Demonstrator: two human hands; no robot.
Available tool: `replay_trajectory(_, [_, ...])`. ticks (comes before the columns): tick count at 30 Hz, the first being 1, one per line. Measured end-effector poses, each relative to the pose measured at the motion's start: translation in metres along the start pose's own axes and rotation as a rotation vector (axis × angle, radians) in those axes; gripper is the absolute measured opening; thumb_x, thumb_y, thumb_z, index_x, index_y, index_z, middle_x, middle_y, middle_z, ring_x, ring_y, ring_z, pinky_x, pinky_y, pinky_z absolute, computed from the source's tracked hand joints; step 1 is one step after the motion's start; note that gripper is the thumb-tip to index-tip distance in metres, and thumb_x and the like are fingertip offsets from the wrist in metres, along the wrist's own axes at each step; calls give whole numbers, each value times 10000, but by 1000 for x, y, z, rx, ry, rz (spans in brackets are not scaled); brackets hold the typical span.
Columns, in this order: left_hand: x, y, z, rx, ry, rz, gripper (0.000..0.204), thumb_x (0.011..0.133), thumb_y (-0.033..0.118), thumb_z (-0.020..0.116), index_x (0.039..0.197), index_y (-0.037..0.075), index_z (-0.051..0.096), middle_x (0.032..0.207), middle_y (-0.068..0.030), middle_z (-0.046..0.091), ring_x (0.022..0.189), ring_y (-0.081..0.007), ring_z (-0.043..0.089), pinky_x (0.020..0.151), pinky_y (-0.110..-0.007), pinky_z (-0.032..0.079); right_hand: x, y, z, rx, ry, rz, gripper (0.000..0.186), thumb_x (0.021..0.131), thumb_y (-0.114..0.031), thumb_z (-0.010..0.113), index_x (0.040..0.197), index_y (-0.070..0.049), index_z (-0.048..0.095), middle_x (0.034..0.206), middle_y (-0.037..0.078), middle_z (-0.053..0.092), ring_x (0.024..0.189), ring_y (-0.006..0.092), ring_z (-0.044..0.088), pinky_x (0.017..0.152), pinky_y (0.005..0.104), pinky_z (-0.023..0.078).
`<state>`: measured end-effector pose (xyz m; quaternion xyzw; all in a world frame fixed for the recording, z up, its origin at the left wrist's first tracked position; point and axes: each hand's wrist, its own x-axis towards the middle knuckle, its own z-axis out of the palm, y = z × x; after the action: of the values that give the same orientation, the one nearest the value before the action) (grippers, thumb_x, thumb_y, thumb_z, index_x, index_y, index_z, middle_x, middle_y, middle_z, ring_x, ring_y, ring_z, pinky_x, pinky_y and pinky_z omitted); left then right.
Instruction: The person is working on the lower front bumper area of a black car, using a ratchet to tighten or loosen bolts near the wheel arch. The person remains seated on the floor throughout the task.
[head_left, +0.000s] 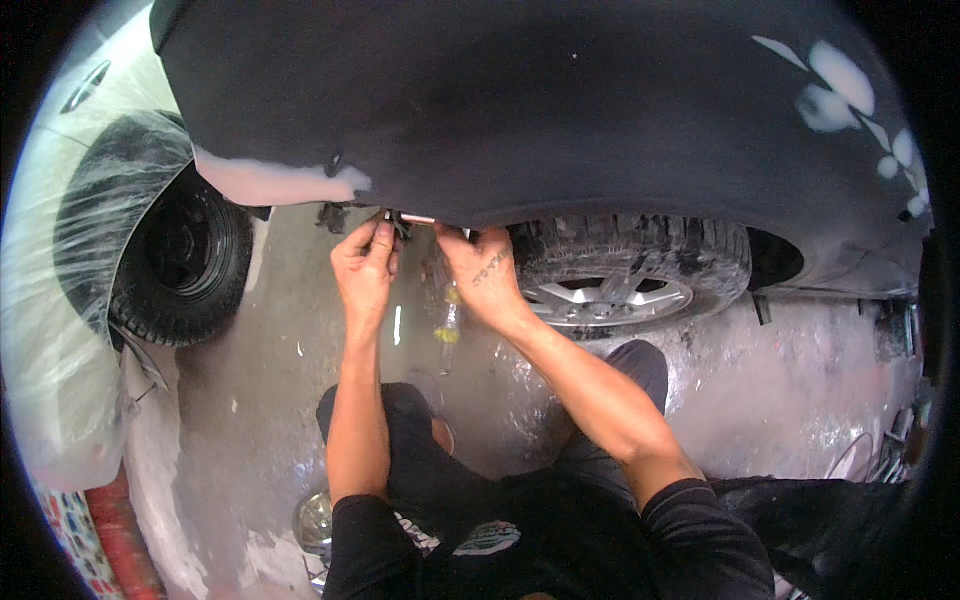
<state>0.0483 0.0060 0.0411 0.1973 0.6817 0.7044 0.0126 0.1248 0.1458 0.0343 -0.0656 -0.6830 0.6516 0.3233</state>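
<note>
Both of my hands are raised to the lower edge of a dark grey car body panel (420, 110), left of its wheel. My left hand (364, 265) is closed, thumb and fingers pinching a small dark piece (390, 215) just under the panel's rim. A thin, shiny rod (418, 219) runs from there to my right hand (482, 272). The fingers of the right hand are curled round the rod's other end, partly hidden behind the hand. Just left of my left hand, a pale pinkish filler patch (270, 183) covers the panel's lower corner.
A dusty tyre with a silver rim (620, 295) stands close right of my hands. At left is a vehicle under clear plastic film (75, 380), its black wheel (185, 260) exposed. A clear object with yellow parts (447, 325) is below my hands. A round metallic thing (313, 520) sits lower left.
</note>
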Motion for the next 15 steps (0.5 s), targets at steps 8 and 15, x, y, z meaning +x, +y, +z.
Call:
replay_trajectory(8, [-1,-18,4,-204,28,33,297,984,167,654,1198,-37,683,765,-1,583,611,-66,481,518,-217,368,-9,-15,-9,-239,-54,-2,314,921,-210,650,1042,77,613,868,204,653,812,279,635,784,385,494])
replay_trajectory(15, [11,-30,-6,-235,-58,141,313,947,111,685,1199,-74,667,992,-45,644,796,-99,534,677,-247,430,-2,-8,-10,123,-41,321,216,932,-163,636,1050,13,598,896,63,600,764,134,537,677,318,446])
